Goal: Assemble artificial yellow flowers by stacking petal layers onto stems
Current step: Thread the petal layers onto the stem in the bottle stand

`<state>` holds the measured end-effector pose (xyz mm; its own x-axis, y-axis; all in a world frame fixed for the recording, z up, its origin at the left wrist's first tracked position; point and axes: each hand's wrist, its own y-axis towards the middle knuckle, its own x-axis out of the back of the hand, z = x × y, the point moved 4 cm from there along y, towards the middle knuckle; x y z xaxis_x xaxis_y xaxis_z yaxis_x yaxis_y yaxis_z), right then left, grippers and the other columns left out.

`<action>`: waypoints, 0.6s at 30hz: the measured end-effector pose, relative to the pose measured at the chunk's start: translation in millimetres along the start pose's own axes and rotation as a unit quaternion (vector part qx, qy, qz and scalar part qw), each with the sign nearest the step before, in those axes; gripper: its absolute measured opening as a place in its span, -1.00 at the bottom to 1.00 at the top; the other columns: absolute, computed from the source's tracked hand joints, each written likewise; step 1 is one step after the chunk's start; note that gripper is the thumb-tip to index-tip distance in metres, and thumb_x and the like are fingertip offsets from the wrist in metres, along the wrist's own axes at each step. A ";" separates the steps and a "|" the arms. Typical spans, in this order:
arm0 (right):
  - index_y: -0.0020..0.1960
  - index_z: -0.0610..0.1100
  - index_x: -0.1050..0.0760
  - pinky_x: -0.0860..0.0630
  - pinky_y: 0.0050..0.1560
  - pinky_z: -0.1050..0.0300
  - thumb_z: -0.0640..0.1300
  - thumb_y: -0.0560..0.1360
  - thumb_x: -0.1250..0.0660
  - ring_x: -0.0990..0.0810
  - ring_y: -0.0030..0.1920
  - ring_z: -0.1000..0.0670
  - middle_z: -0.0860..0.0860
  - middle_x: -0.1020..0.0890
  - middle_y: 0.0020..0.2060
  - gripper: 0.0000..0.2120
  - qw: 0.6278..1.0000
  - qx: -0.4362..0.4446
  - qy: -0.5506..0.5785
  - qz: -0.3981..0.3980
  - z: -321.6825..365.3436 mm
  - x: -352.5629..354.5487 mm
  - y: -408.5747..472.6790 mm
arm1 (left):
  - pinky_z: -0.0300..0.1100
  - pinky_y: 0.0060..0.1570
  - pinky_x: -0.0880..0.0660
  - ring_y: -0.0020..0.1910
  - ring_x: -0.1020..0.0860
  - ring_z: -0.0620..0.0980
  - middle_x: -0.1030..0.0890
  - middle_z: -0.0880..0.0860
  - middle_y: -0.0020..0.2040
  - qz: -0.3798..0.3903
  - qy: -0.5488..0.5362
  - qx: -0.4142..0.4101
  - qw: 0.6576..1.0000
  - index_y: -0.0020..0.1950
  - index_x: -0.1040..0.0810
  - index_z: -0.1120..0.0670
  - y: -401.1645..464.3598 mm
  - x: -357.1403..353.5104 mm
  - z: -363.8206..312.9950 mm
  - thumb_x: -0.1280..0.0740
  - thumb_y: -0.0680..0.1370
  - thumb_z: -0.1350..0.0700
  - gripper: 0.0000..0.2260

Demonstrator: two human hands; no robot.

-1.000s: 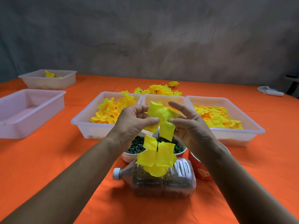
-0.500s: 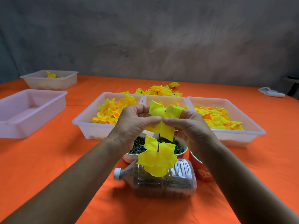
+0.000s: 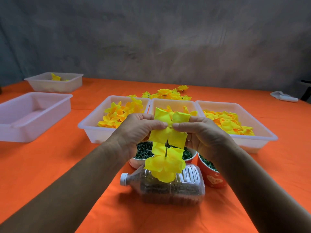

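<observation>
1. Presently, both hands, left hand (image 3: 136,130) and right hand (image 3: 202,133), pinch the upper petal layer (image 3: 170,126) from either side, above the tabletop (image 3: 50,165).
2. Stem (image 3: 166,150) runs vertically, just below the thumbs; the lower petal layer (image 3: 165,165) hangs on it. Hands equally near.
3. Judgement: the next push goes down along the stem.
4. No legible writing; the red cup (image 3: 212,177) print is unreadable.

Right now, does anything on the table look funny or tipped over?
Yes. The clear plastic bottle lies on its side at the near edge of the orange table, its white cap pointing left. Also, some finished flowers sit loose on the cloth behind the trays, not in one.
</observation>
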<state>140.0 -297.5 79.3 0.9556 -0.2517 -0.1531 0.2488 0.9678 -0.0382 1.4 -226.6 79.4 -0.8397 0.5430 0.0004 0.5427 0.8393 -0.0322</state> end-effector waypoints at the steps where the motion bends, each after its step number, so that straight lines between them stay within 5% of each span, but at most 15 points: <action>1: 0.01 -0.25 -0.59 -0.64 -0.21 0.02 -0.24 0.16 -0.45 -0.70 -0.18 -0.11 -0.14 -0.71 -0.17 -0.59 1.000 -0.008 0.000 0.002 0.1 -0.1 0.3 | -0.02 0.03 -0.47 -0.14 -0.58 0.10 -0.67 0.12 -0.18 -0.003 -0.003 0.009 1.000 -0.06 -0.64 0.20 -0.2 0.1 -0.3 -0.47 0.38 0.22 -0.84; 7: -0.03 -0.25 -0.54 -0.64 -0.27 0.05 -0.26 0.16 -0.45 -0.70 -0.23 -0.10 -0.14 -0.70 -0.21 -0.62 0.999 -0.036 0.014 0.014 0.3 -1.5 0.5 | -0.01 0.07 -0.48 -0.17 -0.58 0.07 -0.65 0.09 -0.24 0.004 -0.021 0.050 0.999 -0.13 -0.62 0.16 -0.2 1.7 -0.3 -0.48 0.34 0.20 -0.85; 13: -0.06 -0.24 -0.52 -0.64 -0.22 -0.01 -0.26 0.14 -0.44 -0.69 -0.24 -0.11 -0.16 -0.69 -0.21 -0.63 0.999 -0.048 0.000 0.013 3.9 -4.5 1.1 | 0.07 0.23 -0.42 -0.01 -0.51 0.12 -0.55 0.17 -0.02 -0.003 -0.003 0.060 0.998 0.05 -0.58 0.20 -1.5 2.9 -0.8 -0.53 -0.01 0.01 -0.33; 18: 0.00 -0.27 -0.49 -0.63 -0.15 -0.01 -0.25 0.12 -0.45 -0.69 -0.22 -0.12 -0.18 -0.69 -0.16 -0.54 0.997 -0.069 -0.025 0.012 2.4 -4.5 1.0 | 0.04 0.12 -0.43 -0.06 -0.47 0.11 -0.54 0.17 -0.07 -0.005 -0.014 0.098 0.995 -0.12 -0.62 0.17 1.2 4.3 6.9 -0.52 0.17 0.15 -0.68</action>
<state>136.3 -295.4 82.3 0.9688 -0.2241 -0.1060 0.2043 0.9639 -0.1705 -1.7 -223.5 72.5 -0.8463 0.5320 -0.0260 0.5233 0.8214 -0.2271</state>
